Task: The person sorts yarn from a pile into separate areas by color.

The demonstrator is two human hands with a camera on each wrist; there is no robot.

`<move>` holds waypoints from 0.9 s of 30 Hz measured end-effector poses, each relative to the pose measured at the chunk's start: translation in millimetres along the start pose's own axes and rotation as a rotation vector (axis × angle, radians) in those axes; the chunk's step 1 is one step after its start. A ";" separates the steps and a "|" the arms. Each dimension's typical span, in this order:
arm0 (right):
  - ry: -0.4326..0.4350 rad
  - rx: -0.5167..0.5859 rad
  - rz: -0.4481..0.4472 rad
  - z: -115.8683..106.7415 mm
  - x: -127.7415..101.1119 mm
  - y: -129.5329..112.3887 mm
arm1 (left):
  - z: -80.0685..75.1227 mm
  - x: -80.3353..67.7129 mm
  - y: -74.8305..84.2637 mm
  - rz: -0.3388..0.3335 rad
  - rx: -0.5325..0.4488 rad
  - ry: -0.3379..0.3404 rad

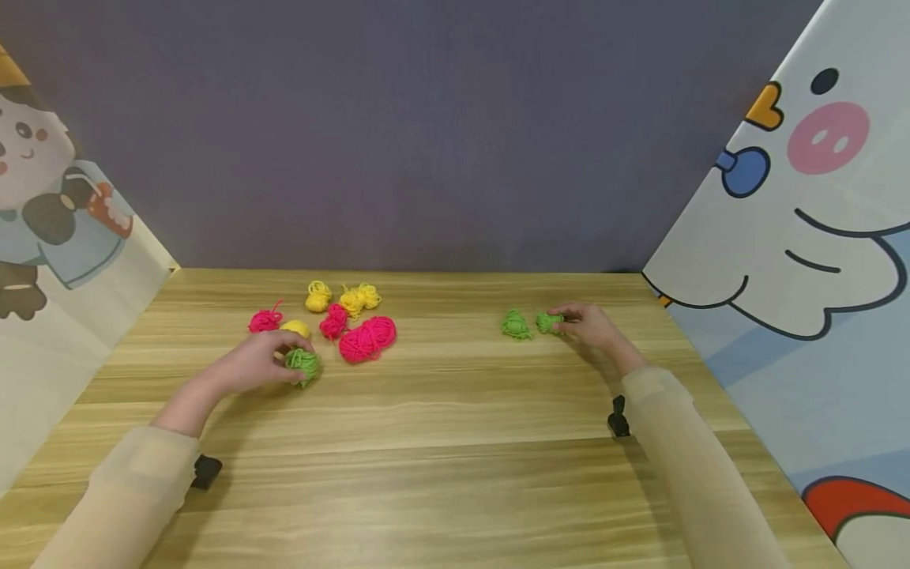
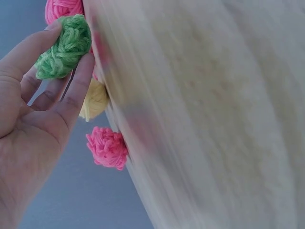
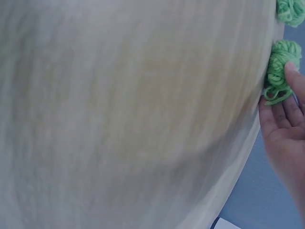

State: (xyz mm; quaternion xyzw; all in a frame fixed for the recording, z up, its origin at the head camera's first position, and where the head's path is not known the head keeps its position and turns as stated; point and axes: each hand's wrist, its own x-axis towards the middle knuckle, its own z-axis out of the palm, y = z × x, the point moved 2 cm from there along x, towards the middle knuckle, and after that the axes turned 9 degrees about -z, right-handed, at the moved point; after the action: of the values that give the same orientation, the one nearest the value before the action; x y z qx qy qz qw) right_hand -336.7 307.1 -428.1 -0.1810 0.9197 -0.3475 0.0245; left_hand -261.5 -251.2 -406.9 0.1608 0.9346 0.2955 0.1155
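My left hand pinches a small green yarn ball between thumb and fingers; in the left wrist view the green ball is lifted off the wood. On the right of the table, my right hand grips another green yarn ball, which sits on the tabletop with a loose loop toward the palm in the right wrist view. A third green yarn ball lies just left of it. Nearest the left hand are a yellow yarn ball, partly hidden behind it, and a pink one.
Farther back on the left lie yellow yarn balls, a small pink ball and a larger pink skein. Behind the wooden table rises a grey panel; cartoon-printed panels flank both sides.
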 end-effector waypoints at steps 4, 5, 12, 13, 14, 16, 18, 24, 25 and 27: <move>0.010 -0.015 0.004 0.9 1.2 1.8 | -1.0 1.5 2.2 -0.001 -0.014 0.006; 0.011 -0.020 0.003 1.1 1.5 2.3 | -1.3 1.8 3.3 -0.001 -0.020 0.008; 0.020 -0.046 -0.004 1.8 2.0 3.1 | -3.0 2.5 11.9 0.022 -0.061 0.024; 0.018 -0.047 -0.004 1.9 2.2 3.2 | -2.9 2.4 13.2 0.027 -0.064 0.032; 0.018 -0.049 -0.005 1.9 2.4 3.0 | -2.7 2.6 14.6 0.034 -0.064 0.042; 0.013 -0.047 -0.004 1.8 2.4 2.6 | -2.6 2.6 17.9 0.044 -0.060 0.061; 0.011 -0.042 -0.003 1.7 2.3 2.1 | -2.6 2.8 22.5 0.051 -0.044 0.082; 0.009 -0.024 0.013 1.7 0.6 1.3 | -2.9 6.4 40.4 0.067 -0.054 0.105; 0.008 -0.027 0.013 1.8 0.2 1.0 | -2.7 7.2 43.3 0.073 -0.063 0.103; 0.007 -0.031 0.012 1.9 -0.1 0.0 | -1.9 8.6 48.9 0.091 -0.072 0.107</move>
State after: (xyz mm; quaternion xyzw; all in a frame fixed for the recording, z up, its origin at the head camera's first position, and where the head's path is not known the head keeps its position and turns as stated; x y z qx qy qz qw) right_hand -336.3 306.0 -429.5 -0.1744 0.9261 -0.3338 0.0207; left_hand -258.6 -211.1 -377.6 0.1831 0.9200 0.3418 0.0575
